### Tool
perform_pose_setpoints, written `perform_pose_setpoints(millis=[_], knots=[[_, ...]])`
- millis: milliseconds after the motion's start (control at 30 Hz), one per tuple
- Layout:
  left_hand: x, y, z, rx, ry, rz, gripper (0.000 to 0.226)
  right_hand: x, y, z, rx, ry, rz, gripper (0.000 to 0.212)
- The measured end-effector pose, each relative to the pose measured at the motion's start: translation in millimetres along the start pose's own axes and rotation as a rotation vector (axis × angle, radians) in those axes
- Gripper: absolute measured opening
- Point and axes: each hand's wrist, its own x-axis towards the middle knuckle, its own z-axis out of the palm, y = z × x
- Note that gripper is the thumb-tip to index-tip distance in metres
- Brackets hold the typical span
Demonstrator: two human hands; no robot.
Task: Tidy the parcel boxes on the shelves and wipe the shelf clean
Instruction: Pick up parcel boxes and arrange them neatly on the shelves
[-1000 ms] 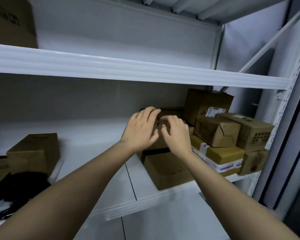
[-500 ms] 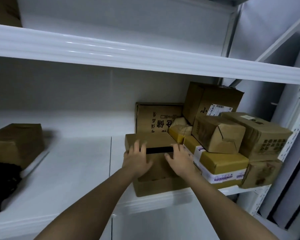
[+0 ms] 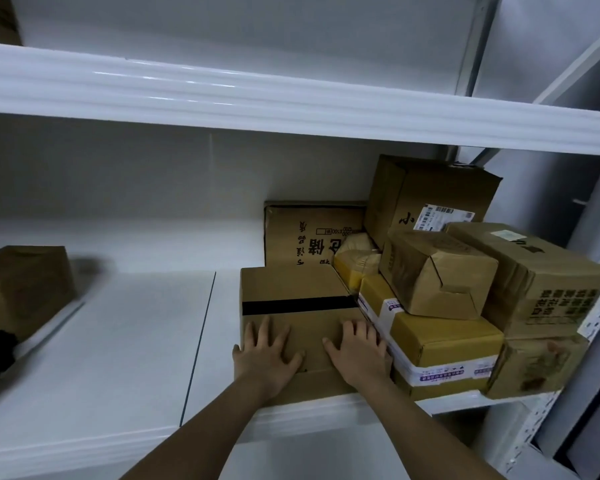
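While your left hand (image 3: 266, 355) and right hand (image 3: 358, 351) are lying flat with fingers spread on top of the black-taped box (image 3: 293, 306), you are gripping nothing. That box is sitting at the front edge of the white shelf (image 3: 118, 344), touching a yellow taped parcel (image 3: 440, 348) on its right. A crumpled brown box (image 3: 437, 271) is resting on that parcel, and a larger printed carton (image 3: 541, 271) is crowding the far right. Behind your box, a printed flat carton (image 3: 305, 233) is standing against the wall, with a tall labelled box (image 3: 430, 199) beside it. Well apart, a lone box (image 3: 25, 289) is sitting far left.
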Motion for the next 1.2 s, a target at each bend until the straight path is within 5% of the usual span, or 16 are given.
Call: perform_pose_setpoints(millis=[333,500,567,700,867,1033,1200], knots=[[-4.2,-14.4,3.3,0.003,0.051,0.028,0.068,0.2,-2.1,4.5,-0.023,-0.085,-0.027,0.069],[-9.3,-26.3,2.2,0.002,0.072,0.049,0.067,-14.1,7.1,9.3,-0.062,0.068,-0.081,0.107],[-12.0,-31.0,3.1,0.003,0.075,0.06,0.067,-24.6,4.3,18.1,0.003,0.165,-0.06,0.098],[-14.4,-34.4,4.2,-0.017,0.079,0.066,0.067,-43.8,1.2,34.0,0.332,0.325,0.167,0.055],[-19.6,-37.6,3.0,-0.059,0.062,-0.023,0.074,-60.3,-2.9,34.4,1.217,0.23,0.483,0.08],[-27.1,-37.3,1.3,-0.125,0.035,-0.07,0.077,-63.7,0.9,34.8,1.176,0.119,0.538,0.059],[-37.6,-47.1,-1.4,-0.286,0.069,-0.071,0.077,-75.8,-12.6,12.0,1.465,0.27,0.368,0.039]])
